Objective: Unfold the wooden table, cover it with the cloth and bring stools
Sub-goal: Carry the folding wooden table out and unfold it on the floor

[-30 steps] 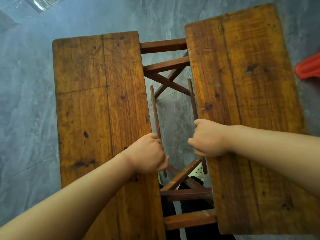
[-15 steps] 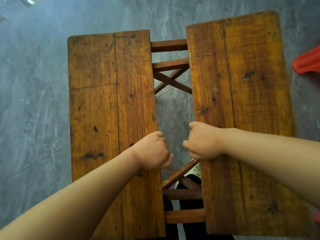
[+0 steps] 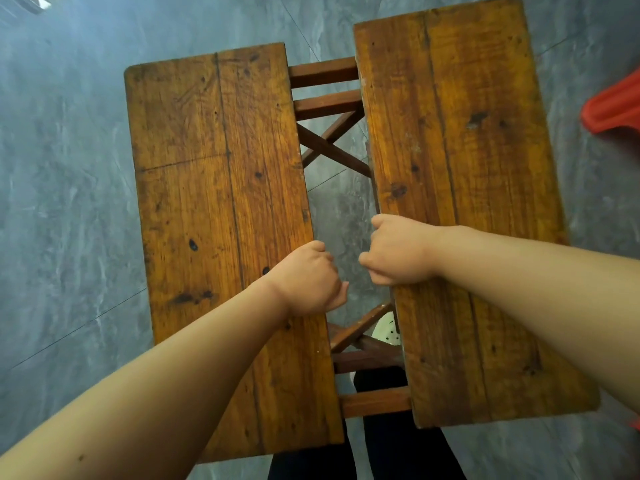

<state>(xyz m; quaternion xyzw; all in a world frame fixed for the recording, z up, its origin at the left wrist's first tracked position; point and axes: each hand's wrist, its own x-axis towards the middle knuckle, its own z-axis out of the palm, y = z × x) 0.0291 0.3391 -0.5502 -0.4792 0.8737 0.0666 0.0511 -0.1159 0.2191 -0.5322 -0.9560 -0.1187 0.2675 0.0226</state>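
The wooden folding table lies below me as two worn brown halves with a gap between them. My left hand (image 3: 310, 278) grips the inner edge of the left tabletop half (image 3: 218, 188). My right hand (image 3: 398, 251) grips the inner edge of the right tabletop half (image 3: 464, 168). In the gap I see the crossed leg braces (image 3: 329, 143) and horizontal rails (image 3: 323, 74) of the frame. No cloth is in view.
Grey marbled floor tiles (image 3: 62, 202) surround the table. A red plastic stool (image 3: 616, 109) shows partly at the right edge. My dark trouser legs (image 3: 377, 452) stand at the table's near end.
The two tabletop halves have come closer together and the gap between them has narrowed. The thin inner slats seen earlier in the gap are now hidden. Both hands keep their grip.
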